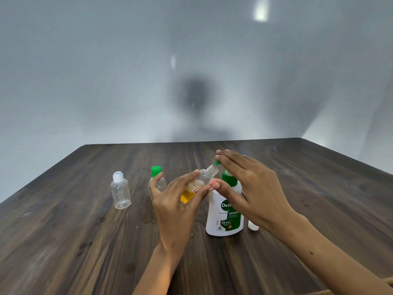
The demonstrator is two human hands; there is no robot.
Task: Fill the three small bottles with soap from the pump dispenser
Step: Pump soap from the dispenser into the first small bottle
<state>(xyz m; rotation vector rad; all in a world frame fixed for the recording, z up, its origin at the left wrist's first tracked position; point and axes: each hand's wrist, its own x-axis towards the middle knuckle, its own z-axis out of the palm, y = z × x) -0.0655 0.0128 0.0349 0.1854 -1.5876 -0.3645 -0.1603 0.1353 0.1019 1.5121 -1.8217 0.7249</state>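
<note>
At centre frame, the left hand (176, 209) gripped a small uncapped clear plastic bottle (201, 182), tilted with its threaded neck just under the green nozzle of the white pump dispenser (223, 218) standing on the dark wooden tabletop (63, 241); amber soap filled only its lower part. The right hand (253, 188) lay over the pump head with fingers extended, apparently pressing. Left of centre, a white-capped clear bottle (120, 191) looked empty, and the green-capped bottle (157, 179) behind the left hand could not be judged, so most filling seemingly remained.
</note>
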